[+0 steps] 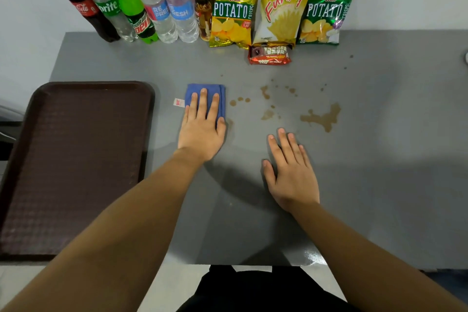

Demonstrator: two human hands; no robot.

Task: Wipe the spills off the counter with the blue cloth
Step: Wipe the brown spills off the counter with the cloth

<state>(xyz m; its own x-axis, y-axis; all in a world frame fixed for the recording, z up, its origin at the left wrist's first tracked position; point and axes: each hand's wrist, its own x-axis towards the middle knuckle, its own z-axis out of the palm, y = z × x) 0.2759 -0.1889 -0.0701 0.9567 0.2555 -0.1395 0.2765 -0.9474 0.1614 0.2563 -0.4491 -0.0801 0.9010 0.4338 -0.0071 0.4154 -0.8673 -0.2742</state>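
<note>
A folded blue cloth point(220, 95) with a small white tag lies on the grey counter point(379, 159). My left hand point(202, 129) presses flat on top of it, fingers spread over the cloth. Brown spills mark the counter to the right: small drops point(239, 101) right beside the cloth, blotches point(266, 102) in the middle, and the largest puddle point(324, 118) farther right. My right hand point(288, 170) rests flat on the bare counter, fingers apart, holding nothing, just below the middle blotches.
A dark brown tray point(73, 167) lies at the left of the counter. Along the back wall stand several drink bottles point(131, 5) and three snack bags point(281, 10), with a small red snack pack point(269, 54) in front of them.
</note>
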